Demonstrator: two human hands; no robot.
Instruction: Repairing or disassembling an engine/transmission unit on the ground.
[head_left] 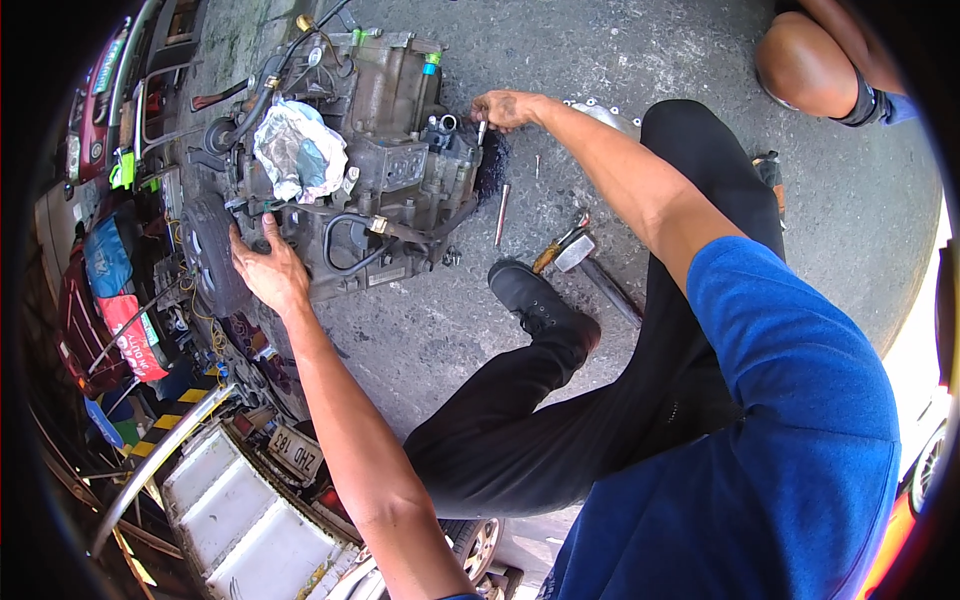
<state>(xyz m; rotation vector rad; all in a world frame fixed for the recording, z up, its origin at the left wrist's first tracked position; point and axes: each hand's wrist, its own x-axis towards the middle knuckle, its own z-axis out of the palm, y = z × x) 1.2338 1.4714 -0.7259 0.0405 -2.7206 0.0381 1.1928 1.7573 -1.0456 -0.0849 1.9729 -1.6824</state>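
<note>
A greasy grey engine block (385,160) lies on the concrete ground (640,60), with hoses, wires and a crumpled rag (297,150) stuffed into its top. My left hand (268,270) rests flat, fingers spread, on the engine's near edge beside a black pulley (210,255). My right hand (505,108) reaches across to the engine's right end and pinches a small metal bolt or socket piece (482,130) against it. My black trouser leg and black shoe (545,300) stretch out toward the engine.
A hammer (570,252), a long metal rod (501,213) and a small pin (537,165) lie on the ground by a dark oil stain. Another person's knee (805,65) shows at top right. Parked vehicles, bags and clutter line the left side; a vehicle's bumper (240,510) is below.
</note>
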